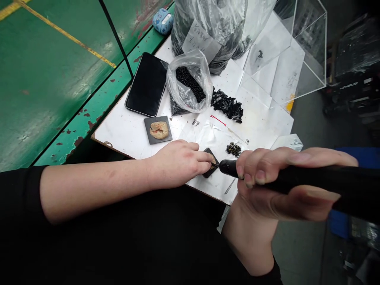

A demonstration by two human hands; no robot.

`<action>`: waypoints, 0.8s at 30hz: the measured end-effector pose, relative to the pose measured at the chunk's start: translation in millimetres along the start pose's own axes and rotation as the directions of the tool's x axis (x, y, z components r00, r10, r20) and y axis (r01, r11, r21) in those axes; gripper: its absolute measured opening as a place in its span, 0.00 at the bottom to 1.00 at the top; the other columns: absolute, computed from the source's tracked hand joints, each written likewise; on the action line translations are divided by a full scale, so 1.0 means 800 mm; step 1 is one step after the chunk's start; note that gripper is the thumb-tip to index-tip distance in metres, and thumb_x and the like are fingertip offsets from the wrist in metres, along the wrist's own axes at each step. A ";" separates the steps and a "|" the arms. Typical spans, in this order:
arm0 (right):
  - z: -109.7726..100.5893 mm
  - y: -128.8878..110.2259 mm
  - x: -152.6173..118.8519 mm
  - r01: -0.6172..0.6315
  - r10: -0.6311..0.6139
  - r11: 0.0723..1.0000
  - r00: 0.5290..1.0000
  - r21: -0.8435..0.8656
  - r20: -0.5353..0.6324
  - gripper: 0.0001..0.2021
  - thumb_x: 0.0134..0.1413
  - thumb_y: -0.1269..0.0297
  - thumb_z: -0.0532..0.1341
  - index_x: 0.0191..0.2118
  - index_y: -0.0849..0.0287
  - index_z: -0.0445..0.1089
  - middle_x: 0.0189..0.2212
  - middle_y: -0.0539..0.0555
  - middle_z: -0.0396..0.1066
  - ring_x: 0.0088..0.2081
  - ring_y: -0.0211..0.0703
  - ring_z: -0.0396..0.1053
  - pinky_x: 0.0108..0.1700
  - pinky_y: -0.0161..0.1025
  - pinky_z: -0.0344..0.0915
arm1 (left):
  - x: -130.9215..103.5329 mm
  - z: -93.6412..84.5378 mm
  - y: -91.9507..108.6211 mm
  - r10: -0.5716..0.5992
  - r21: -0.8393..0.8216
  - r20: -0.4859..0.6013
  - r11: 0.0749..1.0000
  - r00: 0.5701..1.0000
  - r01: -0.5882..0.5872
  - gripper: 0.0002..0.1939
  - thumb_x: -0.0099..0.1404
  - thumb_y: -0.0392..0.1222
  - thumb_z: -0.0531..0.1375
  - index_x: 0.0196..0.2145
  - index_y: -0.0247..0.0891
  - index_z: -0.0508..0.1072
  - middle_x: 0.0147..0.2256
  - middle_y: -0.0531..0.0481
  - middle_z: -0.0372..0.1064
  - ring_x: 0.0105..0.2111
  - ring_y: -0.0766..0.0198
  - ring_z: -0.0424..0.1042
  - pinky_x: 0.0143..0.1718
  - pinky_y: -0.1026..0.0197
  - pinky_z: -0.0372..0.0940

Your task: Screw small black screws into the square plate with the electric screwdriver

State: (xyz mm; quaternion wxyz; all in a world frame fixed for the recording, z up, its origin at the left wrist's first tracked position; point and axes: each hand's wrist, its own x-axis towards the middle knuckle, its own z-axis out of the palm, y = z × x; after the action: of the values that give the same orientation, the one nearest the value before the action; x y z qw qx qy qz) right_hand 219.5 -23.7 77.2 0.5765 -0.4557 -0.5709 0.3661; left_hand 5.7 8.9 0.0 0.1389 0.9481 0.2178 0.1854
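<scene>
Hiding most of what it pinches, the left hand (178, 162) closes its fingertips on a small dark flat piece (211, 166) at the near edge of the white table (124, 130); only a black corner shows, so its shape is unclear. Right hand (267, 186) wraps fully around a thick black handheld tool (297, 180), whose rear runs out of view at right and whose fine tip meets the piece. Just beyond lies a tiny heap of dark parts (233, 149).
</scene>
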 end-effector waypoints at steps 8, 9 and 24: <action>-0.001 0.000 -0.013 0.050 -0.043 0.997 0.993 0.065 -0.110 0.24 0.62 0.45 0.77 0.57 0.49 0.76 0.31 0.46 0.74 0.26 0.40 0.71 0.32 0.42 0.74 | -0.006 0.008 -0.006 0.018 -0.003 -0.061 1.000 0.998 -0.018 0.17 0.79 0.39 0.61 0.60 0.49 0.82 0.65 0.58 0.79 0.40 0.60 0.77 0.41 0.54 0.70; -0.009 0.002 -0.020 -0.005 0.004 1.000 0.997 -0.021 -0.083 0.22 0.64 0.47 0.76 0.57 0.49 0.77 0.33 0.48 0.75 0.31 0.42 0.74 0.37 0.43 0.75 | -0.006 0.009 -0.007 0.019 -0.010 -0.072 1.000 0.997 -0.020 0.16 0.79 0.40 0.61 0.59 0.49 0.83 0.65 0.56 0.79 0.40 0.60 0.78 0.41 0.55 0.70; -0.048 -0.033 -0.026 0.072 0.131 0.939 0.830 -0.336 0.543 0.04 0.74 0.63 0.69 0.45 0.51 0.84 0.41 0.52 0.84 0.45 0.44 0.80 0.51 0.42 0.75 | -0.020 -0.018 0.002 -0.262 -0.228 -0.433 0.957 0.862 0.177 0.13 0.80 0.37 0.50 0.36 0.43 0.69 0.43 0.44 0.76 0.40 0.60 0.79 0.42 0.59 0.77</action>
State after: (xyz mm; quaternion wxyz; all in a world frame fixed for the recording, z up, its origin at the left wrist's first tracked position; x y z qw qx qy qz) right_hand 253.4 -56.2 98.1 0.2912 -0.4309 -0.7614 0.3871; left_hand -13.0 2.7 8.4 0.1891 0.8295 0.3335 0.4061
